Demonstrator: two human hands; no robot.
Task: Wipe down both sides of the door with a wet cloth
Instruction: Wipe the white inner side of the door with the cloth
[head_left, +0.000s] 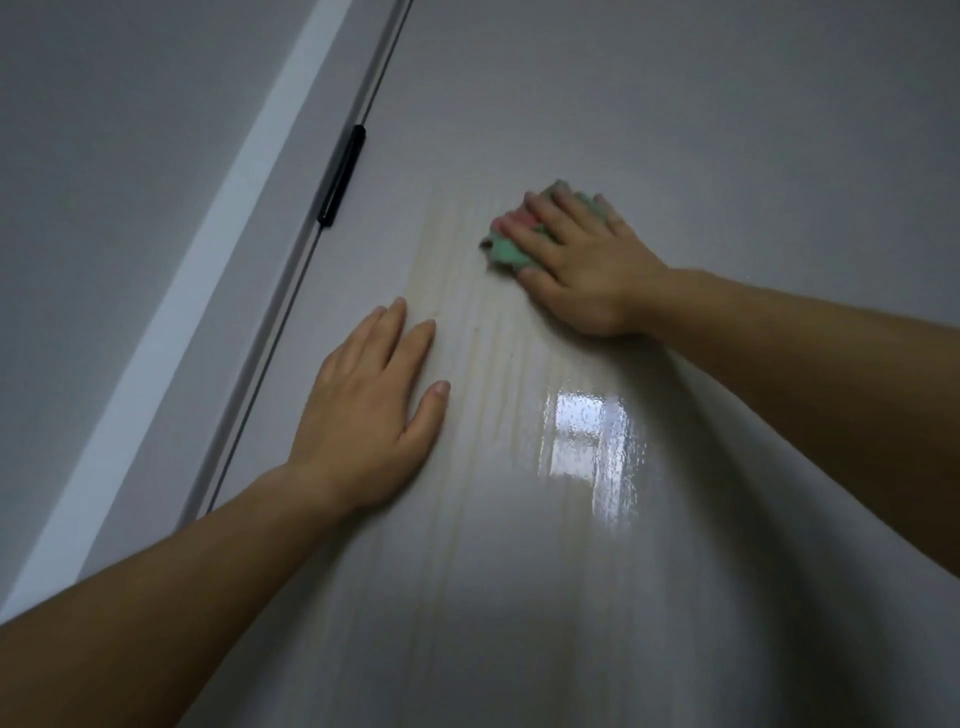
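On my feed the right hand (587, 270) lies spread over a green cloth (506, 249) and presses it flat against the door (675, 130), up in the middle of the panel. Its fingers (540, 218) are nearly straight and fanned apart, with the thumb lying along the cloth's lower edge; I see pressing rather than a curled grip. A pink patch of the cloth shows between two fingers. Most of the cloth is covered by the hand, so I cannot tell its full shape or how it is folded.

The left hand (371, 410) holds nothing. It rests palm-down on the door, lower and nearer the hinge side, fingers straight and close together, thumb angled out to the right.

Between the two hands, pale wet streaks (467, 312) run down the panel. Below the right wrist a bright, glossy reflection (587, 436) sits on the wet surface.

A black hinge (341, 176) sits on the dark gap at the door's left edge, with the white door frame (218, 244) and grey wall (104, 130) beyond it. Both forearms run off the picture's edges, and the door is cut off at the top, right and bottom. The lower panel is in shadow, and I can make out little there.
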